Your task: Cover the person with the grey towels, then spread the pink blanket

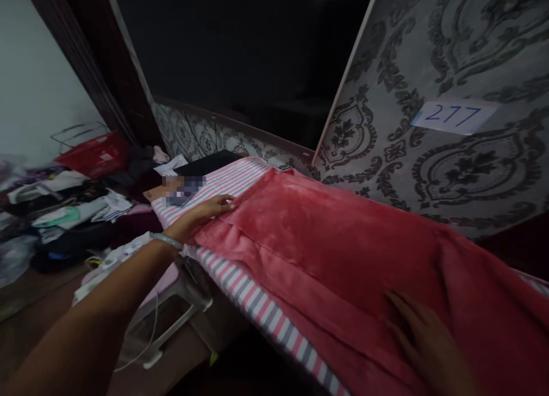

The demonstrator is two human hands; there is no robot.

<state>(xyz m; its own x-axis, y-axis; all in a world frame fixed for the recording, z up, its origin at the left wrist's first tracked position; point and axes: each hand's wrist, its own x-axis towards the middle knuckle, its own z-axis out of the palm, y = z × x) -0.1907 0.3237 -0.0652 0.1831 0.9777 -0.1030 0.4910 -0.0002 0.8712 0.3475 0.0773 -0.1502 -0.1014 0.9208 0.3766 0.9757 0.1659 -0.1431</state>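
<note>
A large red plush cloth point(326, 241), possibly a garment, lies along a padded board with a striped cover point(253, 296), which looks like an ironing board. My left hand point(212, 208), with a bracelet at the wrist, is at the cloth's far left edge. Its fingers are curled in and appear to pinch that edge. My right hand point(422, 333) rests flat on the near right part of the cloth, fingers stretched out and a little apart. Slight folds run along the cloth's near side, and the striped cover shows beyond its left end.
A dark screen point(249, 58) and patterned wallpaper point(394, 150) with a paper marked 277 point(455, 117) stand behind the board. Piled clothes point(77, 213) and a red basket point(92, 154) lie at left. Below is a pale plastic stool point(184, 299) with a cord.
</note>
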